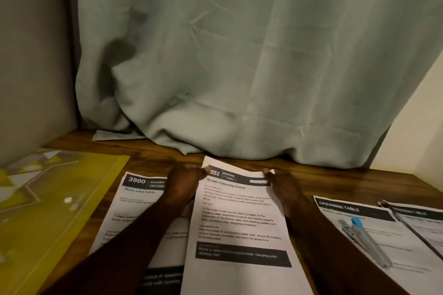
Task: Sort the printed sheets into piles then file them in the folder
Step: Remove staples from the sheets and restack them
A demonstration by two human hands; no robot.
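On the wooden counter (335,181), sorting looks partly done: kitchen sheet (134,201) left, dressing-table sheets (359,230) right. The left hand (184,182) and right hand (282,187) pinch the bedroom sheet (239,218) between them. Filing into the yellow folder (55,199) remains.

On my feed the left hand (184,183) and right hand (282,187) each pinched a top corner of the bedroom sheet (239,225). I saw the kitchen sheet (134,203) under the left forearm, the yellow folder (55,199) far left, and dressing-table sheets (354,213) at right with a blue-grey tool (366,239) lying on them.
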